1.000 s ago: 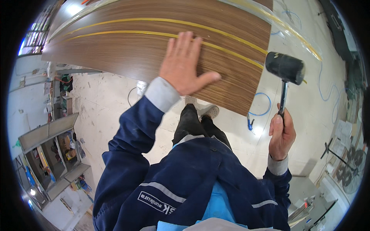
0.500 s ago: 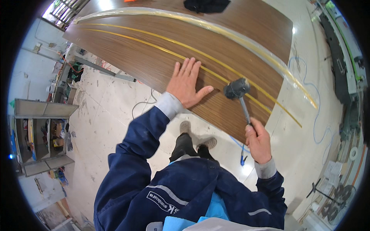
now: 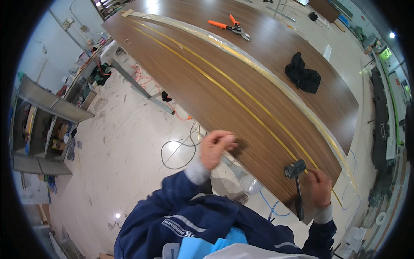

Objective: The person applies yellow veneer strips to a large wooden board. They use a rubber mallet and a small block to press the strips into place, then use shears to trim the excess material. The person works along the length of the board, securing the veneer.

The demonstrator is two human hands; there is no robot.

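Two thin yellow strips, a near one (image 3: 248,110) and a far one (image 3: 256,103), run lengthwise along a brown wood-grain board (image 3: 207,108). A black-headed mallet (image 3: 295,169) lies at the board's near right end, its handle toward me, released from my hand. My right hand (image 3: 320,188) is beside it, fingers curled in at the near strip's right end; the fingertips seem to pinch that strip, though the grip is partly hidden. At the board's near edge, my left hand (image 3: 215,149) is raised, slightly blurred, its fingers curled in; whatever they may hold is hidden.
Beyond the strips lies a long plastic-wrapped bundle (image 3: 267,73). Orange-handled snips (image 3: 230,28) and a black cloth (image 3: 302,74) rest farther back on the board. Cables (image 3: 179,149) trail over the floor at left, near a shelf unit (image 3: 47,129).
My right hand has let go of the mallet, now lying on the board, and moved to the strip's end. My left hand has lifted off the board and curled. The view has shifted.
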